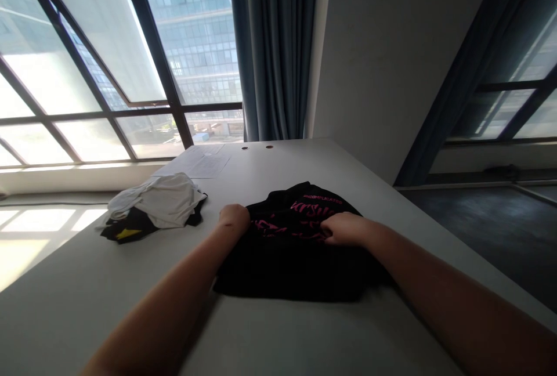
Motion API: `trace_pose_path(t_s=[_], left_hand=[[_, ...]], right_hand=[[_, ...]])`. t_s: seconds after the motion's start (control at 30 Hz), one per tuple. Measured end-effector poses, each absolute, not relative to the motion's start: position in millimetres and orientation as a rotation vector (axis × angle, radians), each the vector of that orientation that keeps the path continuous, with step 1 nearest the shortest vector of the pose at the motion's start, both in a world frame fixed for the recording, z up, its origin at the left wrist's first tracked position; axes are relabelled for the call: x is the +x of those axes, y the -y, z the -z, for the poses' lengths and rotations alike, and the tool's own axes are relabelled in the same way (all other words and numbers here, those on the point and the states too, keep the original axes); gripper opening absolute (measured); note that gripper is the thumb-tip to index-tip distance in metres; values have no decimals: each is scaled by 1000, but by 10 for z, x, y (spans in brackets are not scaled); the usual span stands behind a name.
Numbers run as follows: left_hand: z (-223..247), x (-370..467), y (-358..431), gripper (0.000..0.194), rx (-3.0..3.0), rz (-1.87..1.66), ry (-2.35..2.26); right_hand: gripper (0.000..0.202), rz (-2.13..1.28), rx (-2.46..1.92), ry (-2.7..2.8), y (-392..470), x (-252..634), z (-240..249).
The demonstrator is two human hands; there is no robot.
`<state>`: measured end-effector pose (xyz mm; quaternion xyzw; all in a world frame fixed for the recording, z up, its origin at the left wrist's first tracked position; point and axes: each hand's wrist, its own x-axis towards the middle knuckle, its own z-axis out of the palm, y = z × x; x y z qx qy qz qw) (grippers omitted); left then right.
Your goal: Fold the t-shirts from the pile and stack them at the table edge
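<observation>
Head view: between the desk's [278, 167] side edges, a black garment [296, 268] with pink lettering lies rumpled, the left hand [234, 219] and right hand [346, 229] each closed on its fabric; farther, heaped clothes [161, 199] sit by the left edge, papers [210, 165] at the far left corner.

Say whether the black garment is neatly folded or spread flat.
Neither: the black garment is rumpled, its pink print broken by creases near the left hand and right hand.

Sunlit dk-framed window [113, 45] L; blue curtain [276, 54] ctr; gray wall [383, 57]; wht tbl [278, 167].
</observation>
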<state>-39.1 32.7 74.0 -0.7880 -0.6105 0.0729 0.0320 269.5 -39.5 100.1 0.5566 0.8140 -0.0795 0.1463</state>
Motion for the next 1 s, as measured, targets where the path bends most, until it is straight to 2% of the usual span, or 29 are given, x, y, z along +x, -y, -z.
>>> trace_pose_path(t_s=[0.13,0.3,0.37,0.43,0.47,0.5,0.53,0.63,0.67,0.7,0.77,0.83,0.93,1.0], left_hand=[[-675,-136,-69,31,-2569,-253,1739],[-628,212,506,7,-2810,-345,1372],[-750,266,689,25,-3074,-453,1178],[-931,283,785,45,-3458,-796,1034],[-1018,287,797,49,-3614,-962,968],[-1086,292,786,49,-3707,-984,933],[-1124,298,753,44,-3725,-809,956],[-1018,299,554,22,-3249,254,1188],[-920,282,464,22,-3061,465,1217],[-808,254,369,29,-2955,571,1215],[-591,172,184,53,-2942,533,1195],[-447,82,39,62,-2967,382,1210],[-404,13,-62,40,-2881,224,1240],[-441,16,-80,26,-2788,196,1292]], right_hand=[[16,146,1808,-2315,84,3092,-878],[36,-146,1762,-2486,-22,3199,-656],[42,-149,1727,-2534,0,3118,-628],[39,-82,1688,-2569,44,3011,-663],[36,-19,1655,-2580,72,2958,-702],[32,59,1615,-2586,105,2910,-751],[28,143,1572,-2588,143,2866,-807],[20,441,1421,-2522,289,2743,-970],[16,564,1334,-2467,347,2694,-1011],[11,700,1213,-2394,409,2639,-1045],[7,961,929,-2237,531,2518,-1094],[7,1111,738,-2168,625,2413,-1141],[11,1250,743,-2310,643,2390,-1229],[21,1369,903,-2488,539,2492,-1254]])
